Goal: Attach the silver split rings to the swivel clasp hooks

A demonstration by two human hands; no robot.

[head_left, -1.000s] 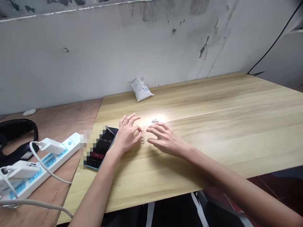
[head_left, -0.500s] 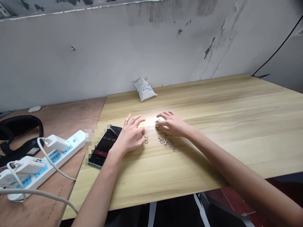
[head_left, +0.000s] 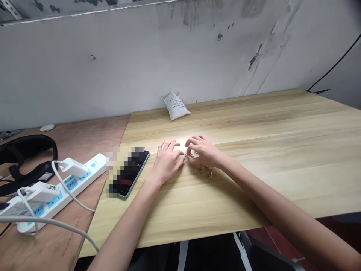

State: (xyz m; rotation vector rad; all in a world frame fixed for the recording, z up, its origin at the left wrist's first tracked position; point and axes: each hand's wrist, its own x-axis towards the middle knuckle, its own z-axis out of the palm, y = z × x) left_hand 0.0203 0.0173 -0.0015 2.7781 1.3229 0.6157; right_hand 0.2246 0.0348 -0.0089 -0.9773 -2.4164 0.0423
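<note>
My left hand (head_left: 168,162) is low over the light wood table, its thumb and index finger brought together in a pinch. Whatever is in that pinch is too small to make out. Close by on the right, my right hand (head_left: 203,151) has curled fingers, its thumb and index finger closed on a small metal lobster clasp (head_left: 190,155). The two hands' fingertips nearly meet at this clasp. Below the right palm lie several more silvery lobster clasps (head_left: 210,172), partly hidden by the hand.
A phone (head_left: 130,177) with a partly blurred screen lies left of my left hand. Behind the hands, a white plastic packet (head_left: 177,107) rests near the wall. Further left are a white power strip (head_left: 96,165) with chargers and cables, and a black headset-like strap (head_left: 42,141).
My hands have come closer together. The right fingers have closed on a clasp, and the left thumb and index finger have closed into a pinch. The view has shifted slightly.
</note>
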